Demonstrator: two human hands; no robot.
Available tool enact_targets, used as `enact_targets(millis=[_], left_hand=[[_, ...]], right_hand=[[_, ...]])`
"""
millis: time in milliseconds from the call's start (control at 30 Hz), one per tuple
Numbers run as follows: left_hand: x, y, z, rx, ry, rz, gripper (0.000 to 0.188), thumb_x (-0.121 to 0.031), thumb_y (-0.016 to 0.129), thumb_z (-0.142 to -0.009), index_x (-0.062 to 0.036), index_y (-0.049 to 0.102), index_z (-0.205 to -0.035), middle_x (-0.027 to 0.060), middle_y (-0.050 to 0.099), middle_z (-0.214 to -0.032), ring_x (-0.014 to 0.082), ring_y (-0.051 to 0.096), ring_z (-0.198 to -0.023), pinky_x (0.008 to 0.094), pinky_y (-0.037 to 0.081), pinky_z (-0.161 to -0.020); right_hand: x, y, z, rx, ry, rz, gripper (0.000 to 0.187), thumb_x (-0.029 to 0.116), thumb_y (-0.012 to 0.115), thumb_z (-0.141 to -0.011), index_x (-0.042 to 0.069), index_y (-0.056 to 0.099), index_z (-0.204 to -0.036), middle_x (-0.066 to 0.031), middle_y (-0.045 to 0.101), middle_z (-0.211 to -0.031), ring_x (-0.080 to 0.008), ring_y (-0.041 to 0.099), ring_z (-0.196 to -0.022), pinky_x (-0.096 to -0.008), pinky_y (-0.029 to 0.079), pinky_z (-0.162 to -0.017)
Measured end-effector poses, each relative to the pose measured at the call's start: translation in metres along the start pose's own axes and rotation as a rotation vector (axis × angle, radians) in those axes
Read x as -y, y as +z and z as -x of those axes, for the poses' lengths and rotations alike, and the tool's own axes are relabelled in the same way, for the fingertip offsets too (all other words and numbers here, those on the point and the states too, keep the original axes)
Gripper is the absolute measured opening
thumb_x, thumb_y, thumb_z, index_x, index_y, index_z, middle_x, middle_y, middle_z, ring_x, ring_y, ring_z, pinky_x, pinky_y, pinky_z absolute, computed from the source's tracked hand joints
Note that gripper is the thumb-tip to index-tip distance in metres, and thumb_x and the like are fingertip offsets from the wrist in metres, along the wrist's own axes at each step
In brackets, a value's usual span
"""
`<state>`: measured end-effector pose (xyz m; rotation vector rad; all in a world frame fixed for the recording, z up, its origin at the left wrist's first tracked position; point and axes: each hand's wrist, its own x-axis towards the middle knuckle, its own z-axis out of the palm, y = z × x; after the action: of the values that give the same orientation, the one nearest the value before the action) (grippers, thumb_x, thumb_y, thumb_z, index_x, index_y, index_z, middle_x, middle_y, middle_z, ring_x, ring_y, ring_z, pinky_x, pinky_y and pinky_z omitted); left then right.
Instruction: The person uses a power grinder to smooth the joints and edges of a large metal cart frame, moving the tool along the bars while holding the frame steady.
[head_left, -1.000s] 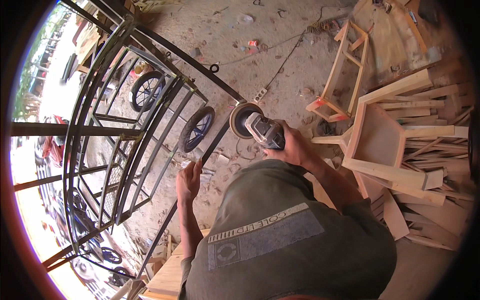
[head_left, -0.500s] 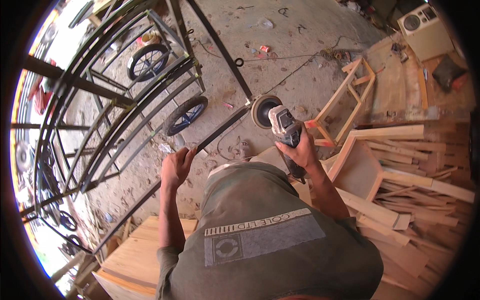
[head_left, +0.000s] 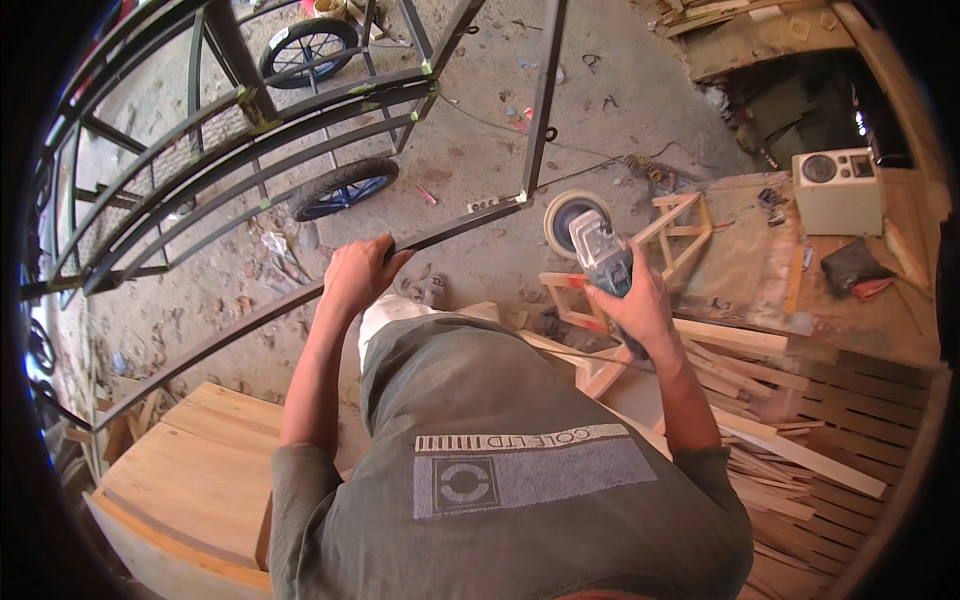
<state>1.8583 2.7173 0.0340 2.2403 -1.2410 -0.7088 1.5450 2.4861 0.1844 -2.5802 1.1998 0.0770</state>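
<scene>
My left hand [head_left: 357, 277] is closed around a dark square metal bar [head_left: 462, 229]. This bar runs from the lower left to a welded corner [head_left: 523, 199], where another dark bar [head_left: 544, 110] with a small ring on its side heads away. In my right hand [head_left: 640, 306] is an angle grinder [head_left: 606, 262], gripped around its body. Its round, pale-rimmed disc [head_left: 557, 232] sits just right of the corner, with a gap between them. Whether the disc spins, I cannot tell.
At the left a curved dark metal frame [head_left: 300, 130] stands over black-tyred wheels [head_left: 347, 187]. A wooden box [head_left: 205, 470] lies at lower left. Wooden frames [head_left: 680, 228] and piled slats [head_left: 745, 425] fill the right, near a speaker box [head_left: 838, 195]. Cables cross the littered floor [head_left: 480, 90].
The grinder has drawn away from the bar's corner to the right. My left hand still grips the bar. The whole view has shifted, showing more of the right side.
</scene>
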Motion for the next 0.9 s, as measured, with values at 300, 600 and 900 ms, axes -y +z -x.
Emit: enact_targets(millis=[300,600,900], left_hand=[[0.032,0.006,-0.02,-0.006,-0.018,0.141,0.043,-0.047,0.067,-0.095,-0.0047,0.073,-0.09,0.0204,0.072,-0.083,0.0417,0.071,-0.085,0.0518,0.056,-0.075],[0.044,0.001,-0.032,-0.077,0.058,0.257,0.037,-0.04,0.072,-0.092,-0.0043,0.077,-0.088,0.0193,0.075,-0.087,0.0376,0.075,-0.086,0.0487,0.059,-0.074],[0.051,0.002,-0.042,-0.083,0.057,0.354,0.027,-0.033,0.073,-0.091,-0.0084,0.078,-0.098,0.0149,0.076,-0.09,0.0355,0.075,-0.09,0.0451,0.059,-0.079]], right_hand=[[0.16,-0.011,-0.068,0.196,-0.259,0.729,0.08,0.027,0.081,-0.082,-0.006,0.038,-0.14,-0.0258,0.061,-0.113,-0.0437,0.069,-0.098,-0.0486,0.058,-0.078],[0.205,0.053,-0.128,0.249,-0.308,1.056,0.076,0.026,0.083,-0.078,-0.008,0.044,-0.134,-0.0259,0.066,-0.102,-0.0399,0.074,-0.086,-0.0434,0.062,-0.072],[0.23,0.049,-0.159,0.209,-0.238,1.145,0.062,0.031,0.081,-0.08,-0.003,0.046,-0.119,-0.0277,0.069,-0.099,-0.0419,0.073,-0.089,-0.0469,0.061,-0.076]])
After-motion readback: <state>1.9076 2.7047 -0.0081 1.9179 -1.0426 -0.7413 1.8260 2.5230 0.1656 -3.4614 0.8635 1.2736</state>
